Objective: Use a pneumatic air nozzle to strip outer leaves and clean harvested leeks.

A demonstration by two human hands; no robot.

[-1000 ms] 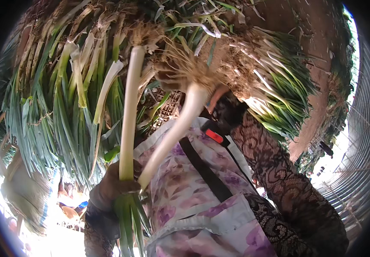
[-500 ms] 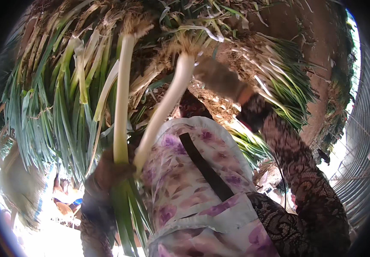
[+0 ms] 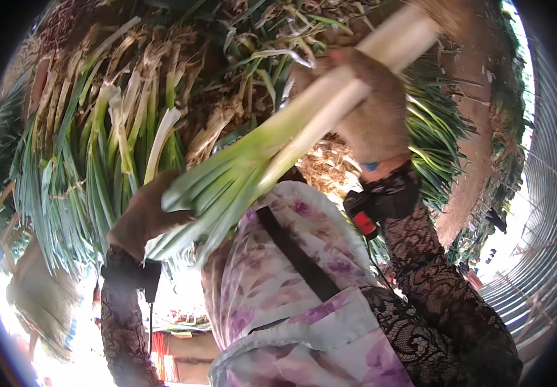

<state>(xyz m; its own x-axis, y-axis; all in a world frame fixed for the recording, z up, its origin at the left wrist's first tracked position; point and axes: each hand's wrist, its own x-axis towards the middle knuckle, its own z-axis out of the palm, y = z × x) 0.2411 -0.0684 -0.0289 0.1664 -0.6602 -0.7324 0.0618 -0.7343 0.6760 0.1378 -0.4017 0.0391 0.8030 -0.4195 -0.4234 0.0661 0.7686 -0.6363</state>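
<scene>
Two long green onions [image 3: 304,122], thick and white toward their hairy roots, slant across the front of my body. My right hand [image 3: 375,103] is wrapped round their white stems, with the roots beyond it at the upper right. Their cut green leaves fan toward the lower left. Beside the leaf ends is my left hand [image 3: 146,216], blurred, its fingers partly hidden behind the leaves. Whether it still touches them is unclear.
A thick heap of green onions [image 3: 98,148] lies at the left, leaves hanging toward me. Another pile [image 3: 436,129] lies to the right, past my right hand. Loose trimmings [image 3: 278,58] are scattered at the back. Ribbed sheeting [image 3: 517,258] curves along the right side.
The two onions stood nearly upright, held low by my left hand. Now my right hand grips their stems, and they have swung to the upper right. My left hand has risen slightly.
</scene>
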